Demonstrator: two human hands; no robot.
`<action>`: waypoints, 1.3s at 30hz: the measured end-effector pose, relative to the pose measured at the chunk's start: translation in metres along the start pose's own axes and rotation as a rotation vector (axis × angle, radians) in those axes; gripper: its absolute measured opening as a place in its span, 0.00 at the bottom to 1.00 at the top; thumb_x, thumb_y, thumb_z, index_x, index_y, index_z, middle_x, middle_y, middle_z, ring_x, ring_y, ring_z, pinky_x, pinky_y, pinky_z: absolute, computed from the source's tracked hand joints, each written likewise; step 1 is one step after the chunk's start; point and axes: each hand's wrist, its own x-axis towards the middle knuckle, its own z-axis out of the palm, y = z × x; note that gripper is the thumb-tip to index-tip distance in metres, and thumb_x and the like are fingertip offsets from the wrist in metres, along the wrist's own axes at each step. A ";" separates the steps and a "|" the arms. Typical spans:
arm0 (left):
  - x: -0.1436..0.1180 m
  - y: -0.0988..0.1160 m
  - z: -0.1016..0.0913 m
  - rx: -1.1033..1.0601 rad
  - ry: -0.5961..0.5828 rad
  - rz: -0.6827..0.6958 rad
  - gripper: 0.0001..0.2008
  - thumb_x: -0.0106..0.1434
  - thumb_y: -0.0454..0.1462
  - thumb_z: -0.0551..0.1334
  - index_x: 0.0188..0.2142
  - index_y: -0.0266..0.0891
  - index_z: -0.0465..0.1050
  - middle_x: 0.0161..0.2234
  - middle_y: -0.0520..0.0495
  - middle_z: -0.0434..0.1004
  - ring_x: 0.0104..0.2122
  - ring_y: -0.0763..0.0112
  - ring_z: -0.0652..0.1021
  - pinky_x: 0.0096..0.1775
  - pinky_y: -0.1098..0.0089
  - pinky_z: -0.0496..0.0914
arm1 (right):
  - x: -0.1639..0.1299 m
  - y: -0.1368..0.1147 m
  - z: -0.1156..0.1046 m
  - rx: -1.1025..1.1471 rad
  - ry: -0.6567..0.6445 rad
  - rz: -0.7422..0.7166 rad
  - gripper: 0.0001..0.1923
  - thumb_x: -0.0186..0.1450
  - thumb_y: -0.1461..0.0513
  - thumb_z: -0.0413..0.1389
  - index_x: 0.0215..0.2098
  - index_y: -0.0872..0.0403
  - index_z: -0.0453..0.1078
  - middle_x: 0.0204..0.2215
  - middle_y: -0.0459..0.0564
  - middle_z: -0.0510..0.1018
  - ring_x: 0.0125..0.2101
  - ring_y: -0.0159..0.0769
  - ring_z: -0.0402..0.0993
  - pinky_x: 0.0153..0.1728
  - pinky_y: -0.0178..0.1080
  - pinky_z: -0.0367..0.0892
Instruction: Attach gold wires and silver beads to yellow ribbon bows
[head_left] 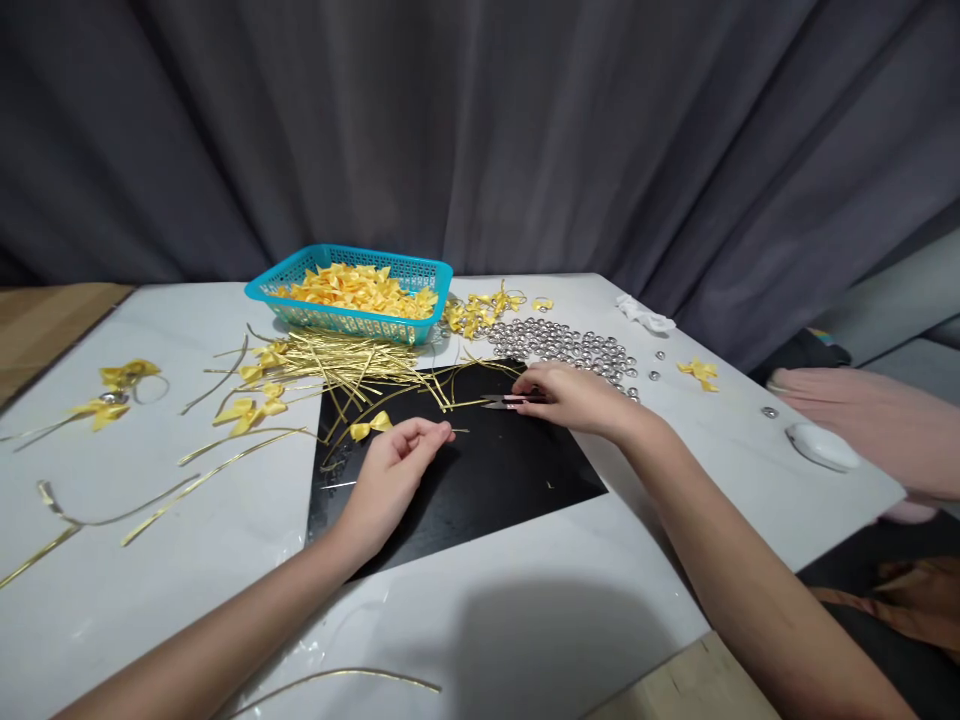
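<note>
While the left hand [401,460] pinches a thin, gold, wire-like strand [462,431], I see the right hand [566,393] beyond it gripping small, dark-handled metal snips [496,402]; careless closing could nick the long golden tie [466,404] at their tips.

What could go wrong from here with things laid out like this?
The bladed tool in the right hand points toward the left hand, so a slip might nick fingertips. Loose gold strands overlap the black mat and could tangle with the work. Small metal discs crowd beside the right hand; a careless sweep might scatter them.
</note>
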 end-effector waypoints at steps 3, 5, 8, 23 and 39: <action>0.001 -0.001 0.000 0.002 -0.005 0.001 0.17 0.54 0.49 0.61 0.27 0.36 0.70 0.16 0.60 0.46 0.17 0.79 0.48 0.18 0.72 0.42 | 0.002 0.001 0.008 -0.007 0.042 -0.053 0.09 0.65 0.60 0.50 0.37 0.57 0.69 0.37 0.55 0.73 0.41 0.42 0.66 0.39 0.39 0.60; 0.001 -0.001 0.000 -0.005 -0.007 0.006 0.17 0.55 0.50 0.61 0.27 0.37 0.70 0.16 0.61 0.46 0.17 0.79 0.48 0.18 0.72 0.42 | 0.004 -0.001 0.012 0.058 0.057 -0.068 0.10 0.67 0.59 0.48 0.38 0.58 0.67 0.36 0.55 0.73 0.39 0.40 0.67 0.38 0.39 0.60; 0.000 -0.002 -0.001 -0.024 -0.006 0.018 0.17 0.56 0.50 0.60 0.27 0.37 0.68 0.17 0.60 0.47 0.17 0.79 0.49 0.18 0.74 0.43 | 0.005 -0.007 0.014 0.260 0.051 -0.050 0.11 0.68 0.58 0.45 0.40 0.57 0.63 0.34 0.53 0.73 0.32 0.36 0.67 0.33 0.37 0.61; 0.004 -0.001 -0.001 -0.200 0.011 -0.049 0.19 0.57 0.50 0.59 0.23 0.38 0.59 0.16 0.61 0.51 0.15 0.83 0.51 0.17 0.80 0.45 | -0.020 -0.081 0.044 1.276 -0.004 0.208 0.20 0.65 0.46 0.43 0.28 0.53 0.56 0.18 0.37 0.54 0.13 0.21 0.47 0.14 0.29 0.45; 0.004 0.001 -0.003 -0.297 0.027 -0.049 0.21 0.53 0.52 0.63 0.22 0.38 0.58 0.15 0.61 0.50 0.15 0.84 0.51 0.17 0.81 0.46 | -0.030 -0.111 0.056 1.543 -0.187 0.224 0.23 0.62 0.43 0.47 0.25 0.53 0.51 0.17 0.35 0.48 0.14 0.20 0.40 0.13 0.27 0.39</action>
